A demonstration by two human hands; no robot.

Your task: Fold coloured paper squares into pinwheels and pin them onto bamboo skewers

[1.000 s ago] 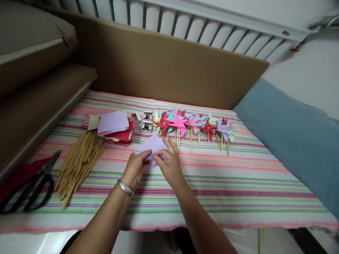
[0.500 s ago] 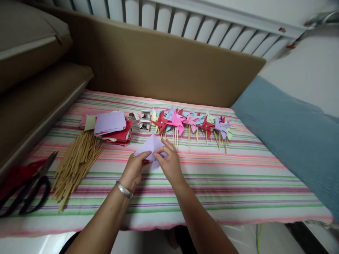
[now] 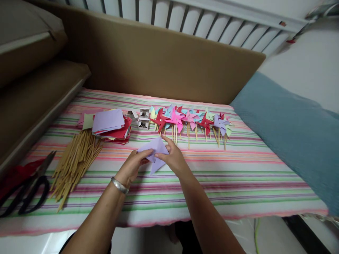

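A lilac paper square is held just above the striped cloth, partly folded. My left hand, with a silver bangle on its wrist, pinches the sheet's left edge. My right hand pinches its right side, fingers closed on the paper. Beyond them lies a row of finished paper pinwheels on wooden sticks, in red, pink, blue, lilac and green.
A stack of coloured paper squares lies left of the pinwheels, with small white boxes beside it. A pile of wooden sticks and black scissors lie at the left. A brown board backs the striped cloth; a blue cover lies right.
Both hands have lifted and turned the lilac sheet a little, so a corner now hangs below the fingers. The view has shifted slightly.
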